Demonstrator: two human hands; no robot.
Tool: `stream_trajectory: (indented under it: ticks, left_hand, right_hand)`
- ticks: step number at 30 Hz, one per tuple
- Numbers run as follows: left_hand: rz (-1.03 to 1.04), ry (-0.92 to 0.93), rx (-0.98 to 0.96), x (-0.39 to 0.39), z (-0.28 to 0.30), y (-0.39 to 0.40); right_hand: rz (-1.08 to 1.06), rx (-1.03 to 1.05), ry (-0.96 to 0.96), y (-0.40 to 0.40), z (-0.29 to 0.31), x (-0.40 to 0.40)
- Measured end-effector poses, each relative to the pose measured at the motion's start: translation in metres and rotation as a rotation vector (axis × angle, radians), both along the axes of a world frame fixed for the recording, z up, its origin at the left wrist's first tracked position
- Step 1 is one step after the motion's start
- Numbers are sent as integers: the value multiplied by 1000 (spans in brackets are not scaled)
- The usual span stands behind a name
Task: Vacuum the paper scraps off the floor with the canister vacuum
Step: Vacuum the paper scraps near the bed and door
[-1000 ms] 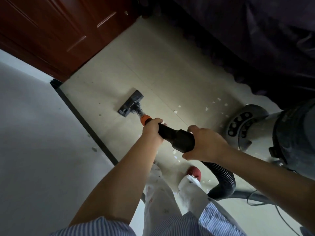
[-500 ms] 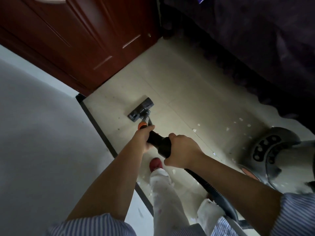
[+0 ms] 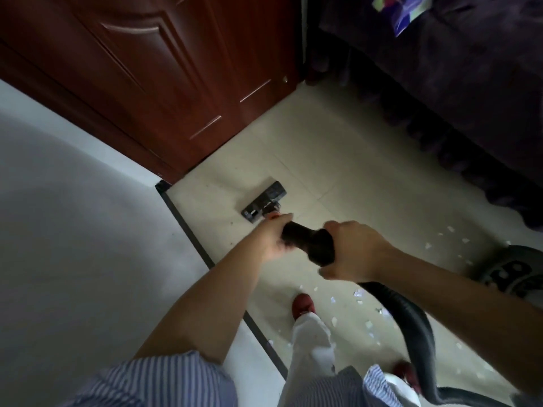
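Both hands hold the black vacuum wand handle [image 3: 308, 242]. My left hand [image 3: 271, 239] grips its front end near the orange collar, and my right hand [image 3: 354, 254] is closed around its thick rear part. The black floor nozzle [image 3: 264, 202] rests flat on the beige tile just beyond my left hand. The ribbed black hose [image 3: 411, 324] curves from the handle down to the lower right. Small white paper scraps [image 3: 358, 293] lie scattered on the tile near my feet, and more scraps [image 3: 449, 229] lie at the right. The canister vacuum [image 3: 517, 274] shows partly at the right edge.
A dark red wooden door [image 3: 176, 83] stands just beyond the nozzle. A white wall [image 3: 73, 245] with a black skirting strip [image 3: 194, 239] runs along the left. A dark draped bed or sofa [image 3: 455, 98] fills the upper right. My red slippers [image 3: 302, 304] and white trousers are below.
The view has shifted forward towards the door. The nozzle has moved closer to the door, and the canister has slid farther towards the right edge. Both hands keep their grip on the wand.
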State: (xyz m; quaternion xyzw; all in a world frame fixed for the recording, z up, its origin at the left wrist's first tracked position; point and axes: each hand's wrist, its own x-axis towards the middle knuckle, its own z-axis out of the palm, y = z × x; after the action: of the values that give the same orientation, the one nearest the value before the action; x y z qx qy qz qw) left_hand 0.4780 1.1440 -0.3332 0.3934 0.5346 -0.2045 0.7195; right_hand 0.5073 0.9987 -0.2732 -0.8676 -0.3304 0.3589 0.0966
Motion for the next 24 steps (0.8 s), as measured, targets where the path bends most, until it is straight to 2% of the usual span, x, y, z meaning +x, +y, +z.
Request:
stream_trajectory:
  ticks: [5, 13, 21, 24]
  left_hand:
    - [40, -17, -9, 1, -9, -13]
    - [17, 128, 58, 3, -41, 6]
    - [53, 147, 150, 35, -60, 71]
    - [27, 158, 206, 45, -68, 103]
  right_hand:
    - [-18, -52, -33, -19, -18, -1]
    - [-68, 8, 22, -2, -72, -17]
    - [-97, 67, -2, 68, -101, 12]
    - [-46, 70, -14, 98, -111, 24]
